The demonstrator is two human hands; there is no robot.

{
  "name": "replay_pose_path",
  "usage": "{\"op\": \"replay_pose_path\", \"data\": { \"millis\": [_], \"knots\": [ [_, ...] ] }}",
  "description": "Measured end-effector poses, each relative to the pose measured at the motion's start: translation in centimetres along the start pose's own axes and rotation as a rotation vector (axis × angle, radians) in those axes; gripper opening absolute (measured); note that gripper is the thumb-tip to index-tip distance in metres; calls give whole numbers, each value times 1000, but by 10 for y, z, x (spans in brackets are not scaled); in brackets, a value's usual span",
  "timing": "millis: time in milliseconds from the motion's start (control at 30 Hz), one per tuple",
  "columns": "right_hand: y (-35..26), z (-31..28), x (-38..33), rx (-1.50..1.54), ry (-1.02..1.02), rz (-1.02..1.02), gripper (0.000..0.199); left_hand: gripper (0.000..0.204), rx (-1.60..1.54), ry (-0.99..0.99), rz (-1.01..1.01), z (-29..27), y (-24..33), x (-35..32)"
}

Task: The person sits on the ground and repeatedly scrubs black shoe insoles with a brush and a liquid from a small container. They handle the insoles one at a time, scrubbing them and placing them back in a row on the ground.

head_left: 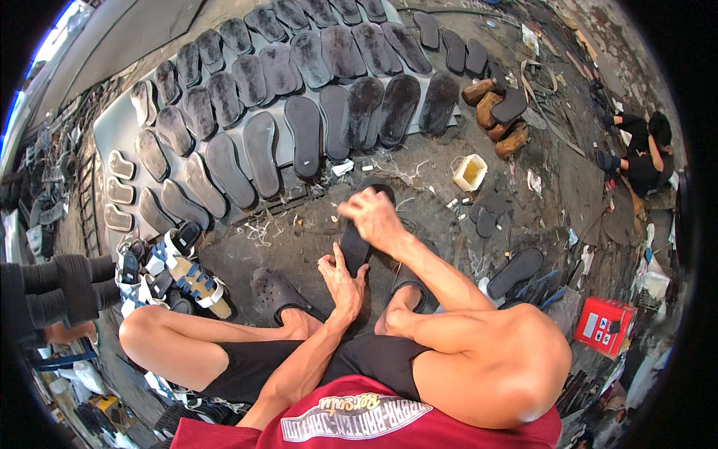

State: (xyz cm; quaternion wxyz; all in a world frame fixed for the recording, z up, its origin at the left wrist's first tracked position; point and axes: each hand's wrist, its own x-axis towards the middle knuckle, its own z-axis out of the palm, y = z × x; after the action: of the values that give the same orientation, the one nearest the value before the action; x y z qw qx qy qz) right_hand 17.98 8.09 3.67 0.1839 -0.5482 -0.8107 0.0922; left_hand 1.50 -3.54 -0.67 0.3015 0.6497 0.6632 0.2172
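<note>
Left hand (344, 289), grip closed on the near end of a dark sole (353, 247); right hand (374, 218) curled over its far end, hold unclear

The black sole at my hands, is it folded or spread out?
Spread out: the black sole runs straight, with no fold showing, from the left hand to the right hand.

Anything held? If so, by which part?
A black shoe sole: the left hand holds its near end; the right hand covers part farther up, grip unclear.
</note>
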Motion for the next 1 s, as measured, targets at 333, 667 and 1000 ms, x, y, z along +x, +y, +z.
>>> {"op": "replay_pose_path", "data": {
  "millis": [333, 667, 1000],
  "knots": [
    [-3, -9, -82, -68, 58, 197, 34, 108, 10, -9, -8, -3, 3, 0],
    [47, -20, -23, 93, 227, 310, 27, 100, -94, -19, 74, -12, 30, 29],
    [-43, -9, -89, 323, 141, 254, 31, 60, -537, 327, -288, -16, -1, 32]
  ]
}}
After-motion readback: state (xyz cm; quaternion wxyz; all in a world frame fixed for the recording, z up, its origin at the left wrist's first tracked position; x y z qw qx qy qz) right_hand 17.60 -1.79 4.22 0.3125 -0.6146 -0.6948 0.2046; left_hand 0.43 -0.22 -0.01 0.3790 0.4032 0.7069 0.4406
